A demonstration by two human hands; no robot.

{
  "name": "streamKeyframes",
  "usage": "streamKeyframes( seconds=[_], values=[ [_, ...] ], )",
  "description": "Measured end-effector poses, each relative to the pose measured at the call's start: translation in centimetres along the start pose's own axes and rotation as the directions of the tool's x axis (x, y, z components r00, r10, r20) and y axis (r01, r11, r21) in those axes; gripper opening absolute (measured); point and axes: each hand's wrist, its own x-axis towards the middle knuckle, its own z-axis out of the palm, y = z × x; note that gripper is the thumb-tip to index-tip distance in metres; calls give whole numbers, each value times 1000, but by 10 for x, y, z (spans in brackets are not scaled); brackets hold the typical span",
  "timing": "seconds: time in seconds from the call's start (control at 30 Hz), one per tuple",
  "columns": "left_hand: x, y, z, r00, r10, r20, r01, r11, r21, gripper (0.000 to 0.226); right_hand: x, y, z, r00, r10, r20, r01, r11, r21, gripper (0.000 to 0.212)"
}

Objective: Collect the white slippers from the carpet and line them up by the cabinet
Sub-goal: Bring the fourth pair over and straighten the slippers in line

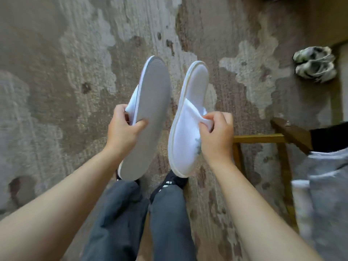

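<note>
Head view looks straight down on a person standing on a worn, patterned grey-brown carpet. The left hand grips one flat white cloth slipper with a grey sole; the thumb presses on the sole and the fingers curl round the upper behind it, so the sole faces up to the camera. The right hand pinches the soft white strap of a second white cloth slipper, which hangs with its insole side showing. Both slippers are in the air, above the person's dark trousers and black shoes, well apart from the floor.

I judge that the collecting step is finished for this pair and the carrying step is in hand. No cabinet shows clearly; on the right there are a wooden frame with a grey cloth and a pair of white-and-black sneakers. The next move calls for finding the cabinet, turning the left slipper sole-down, and setting both side by side.
</note>
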Motion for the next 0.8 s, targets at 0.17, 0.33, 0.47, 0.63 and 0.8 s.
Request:
streamKeyframes(
  seconds=[0.17,0.33,0.47,0.63,0.8],
  values=[
    [-84,123,-68,994,108,-22,-108,994,-18,32,-35,-110,-100,996,-79,-43,82,994,70,9],
    [-154,218,-99,966,258,-8,-258,965,-45,33,-70,-174,-191,975,-180,-130,191,979,77,5],
    [-188,261,-99,929,369,31,-367,929,-39,29,-102,-187,-243,954,-172,-246,197,977,83,5],
    [-215,300,-69,842,473,259,-486,874,-14,29,-152,-170,-286,892,-50,-449,87,994,63,5],
    [-254,320,-26,593,529,607,-684,729,33,30,-234,-146,-295,683,244,-689,-193,969,153,7]
  ],
)
